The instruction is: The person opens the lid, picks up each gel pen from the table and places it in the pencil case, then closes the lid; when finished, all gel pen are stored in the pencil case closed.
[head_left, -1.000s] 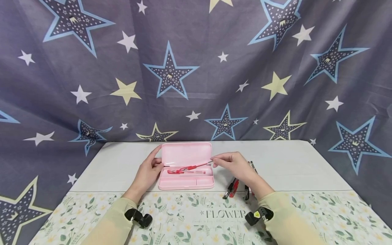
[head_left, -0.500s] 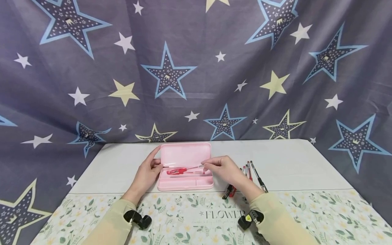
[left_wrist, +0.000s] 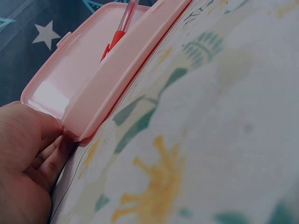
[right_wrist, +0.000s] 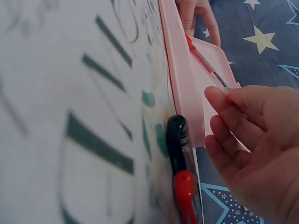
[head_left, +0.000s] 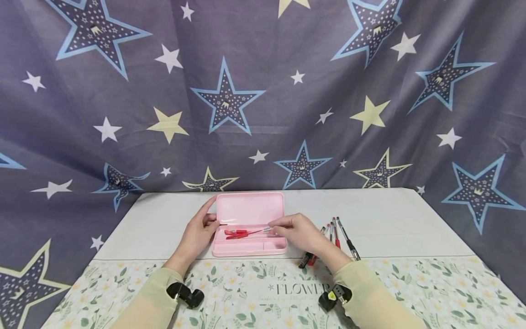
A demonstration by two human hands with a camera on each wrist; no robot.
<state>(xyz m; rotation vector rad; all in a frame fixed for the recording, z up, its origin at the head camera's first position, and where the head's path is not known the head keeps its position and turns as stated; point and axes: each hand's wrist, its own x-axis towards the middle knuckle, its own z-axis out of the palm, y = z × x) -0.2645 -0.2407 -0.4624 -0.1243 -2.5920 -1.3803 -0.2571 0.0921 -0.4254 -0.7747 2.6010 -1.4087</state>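
Observation:
A pink pencil case (head_left: 249, 206) lies with its lid up near the back of the table. My left hand (head_left: 199, 233) holds its left end, thumb by the hinge corner and forefinger along the lid's edge. Between thumb and forefinger my right hand (head_left: 299, 232) pinches the tip end of a red gel pen (right_wrist: 203, 60). That pen slants down to the left, its red end low in the long rear compartment. Beside it in the compartment is another red pen (head_left: 232, 232), partly overlapped in the head view. The case's front compartments show bare pink.
To the right of the case lie several loose pens, among them a black pen (head_left: 348, 241) and a red pen (head_left: 336, 235), some hidden behind my right forearm. A flowered cloth (head_left: 230, 292) covers the near table. A star-patterned curtain (head_left: 263, 114) hangs behind.
My right hand has moved left and down, bringing the red gel pen from above the case's right side into the rear compartment. The left hand stays on the case.

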